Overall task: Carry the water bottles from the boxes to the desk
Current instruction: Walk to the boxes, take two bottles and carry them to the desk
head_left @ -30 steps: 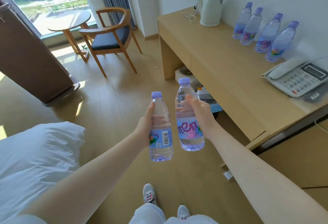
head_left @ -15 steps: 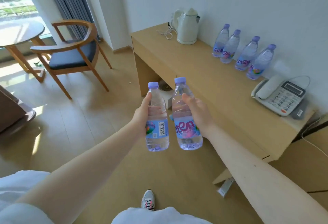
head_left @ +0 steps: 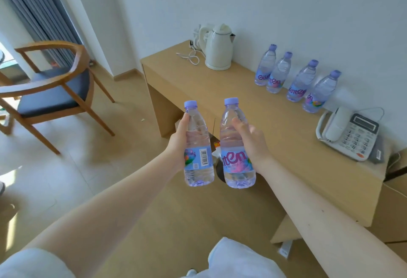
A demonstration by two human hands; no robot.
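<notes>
Fingers of the left hand [head_left: 177, 145] curl round the middle of the barcode bottle [head_left: 199, 156], with the thumb up near the neck. The right hand [head_left: 253, 143] grips the pink-label bottle [head_left: 235, 161] from the side, with its thumb across the front. Both water bottles are held upright above the floor, side by side with a small gap between them, and both have purple caps on. They are near the front edge of the wooden desk [head_left: 275, 141], not on it. Four more water bottles [head_left: 301, 84] stand in a row on the desk next to the wall. A white kettle [head_left: 220, 51] sits at the far end of the desk, with a white cord [head_left: 190, 57] lying beside it. A white phone [head_left: 350, 134] sits at the near end, just beside the row. A wooden chair [head_left: 50, 90] with a dark seat stands on the floor to the left, well apart from the desk.
</notes>
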